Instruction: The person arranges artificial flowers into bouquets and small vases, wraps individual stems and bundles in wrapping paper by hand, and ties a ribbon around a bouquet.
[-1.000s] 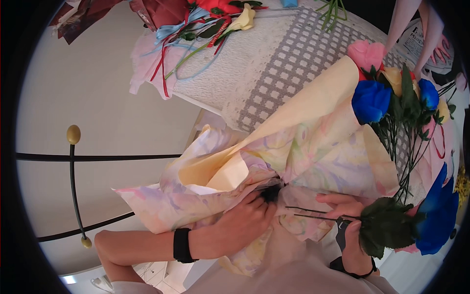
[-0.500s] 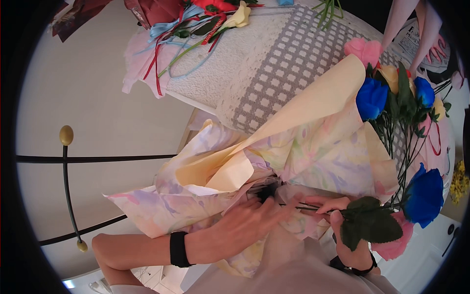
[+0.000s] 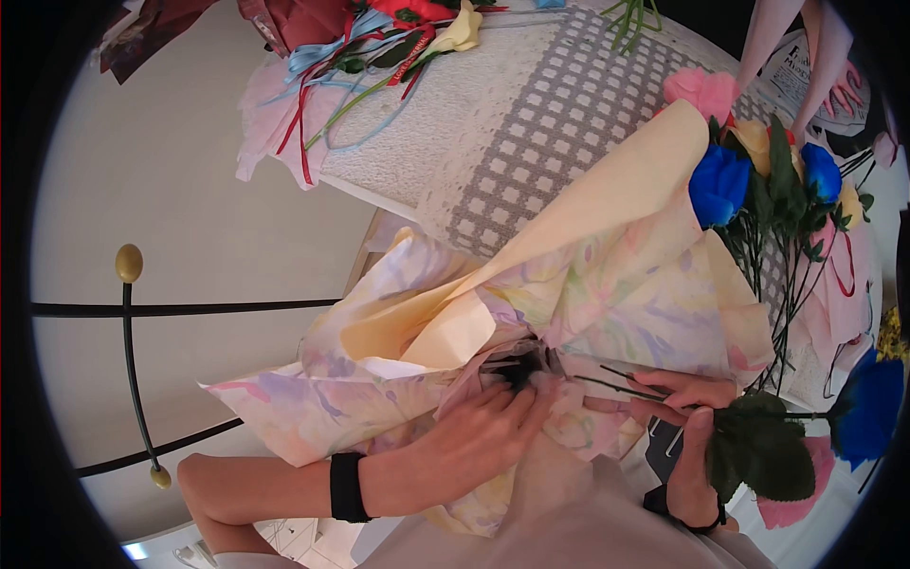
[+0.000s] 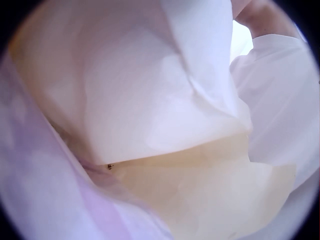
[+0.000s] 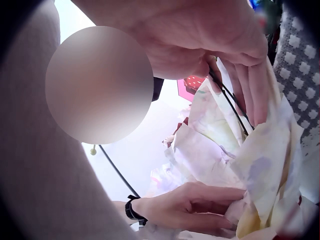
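Note:
Pastel-patterned wrapping paper (image 3: pixel 626 294) with cream inner sides is gathered at the middle in front of the person. My left hand (image 3: pixel 464 441), black band at its wrist, grips that gathered part; dark stem ends show within it. Curled left fingers (image 5: pixel 215 221) also appear there in the right wrist view. My right hand (image 3: pixel 695 450) pinches thin dark stems (image 3: pixel 616 384) between thumb and fingers, their ends pointing at the gather. Beyond this hand hang dark green leaves (image 3: pixel 758 450), a blue rose (image 3: pixel 864 408) and a pink flower (image 3: pixel 796 488). Paper (image 4: pixel 190 190) fills most of the left wrist view.
More artificial flowers (image 3: pixel 749 190) lie at the right of the table, over a grey-and-white cloth (image 3: pixel 531 133). Ribbons (image 3: pixel 365 47) and a cream lily (image 3: pixel 460 30) lie at the far left. Another person's hand (image 3: pixel 842 90) rests at the far right. A black metal rail (image 3: pixel 227 308) runs at left.
The right hand brought the stems left toward the gather, then drew them back to the right. Left fingers stretched toward the stems and have curled back onto the paper.

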Demonstrator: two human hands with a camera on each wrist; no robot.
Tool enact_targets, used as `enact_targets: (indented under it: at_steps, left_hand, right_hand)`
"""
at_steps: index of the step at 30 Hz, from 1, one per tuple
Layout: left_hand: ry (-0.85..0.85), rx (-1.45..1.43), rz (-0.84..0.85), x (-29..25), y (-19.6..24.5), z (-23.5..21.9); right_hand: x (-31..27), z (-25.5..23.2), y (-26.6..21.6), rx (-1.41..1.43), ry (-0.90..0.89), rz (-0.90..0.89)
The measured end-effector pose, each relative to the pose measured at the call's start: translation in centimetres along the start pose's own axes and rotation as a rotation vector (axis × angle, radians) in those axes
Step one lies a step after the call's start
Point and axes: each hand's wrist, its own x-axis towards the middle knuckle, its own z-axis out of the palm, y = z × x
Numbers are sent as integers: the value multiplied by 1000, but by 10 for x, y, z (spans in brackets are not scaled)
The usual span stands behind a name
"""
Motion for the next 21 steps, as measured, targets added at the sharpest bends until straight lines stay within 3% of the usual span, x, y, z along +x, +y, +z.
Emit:
enact_targets:
  at_steps: [3, 5, 9, 21]
  left_hand:
    - [84, -84, 9, -2, -2, 5]
    - [18, -117, -27, -1, -1, -1]
    - [-53, -103, -66, -2, -5, 5]
    - [-17, -184, -22, -2, -9, -4]
  right_hand:
    - [1, -13, 12, -53, -9, 16]
    - [6, -22, 24, 3, -218, -112]
    - [-3, -6, 14, -88, -66, -37]
    - [4, -21, 20, 91, -284, 43]
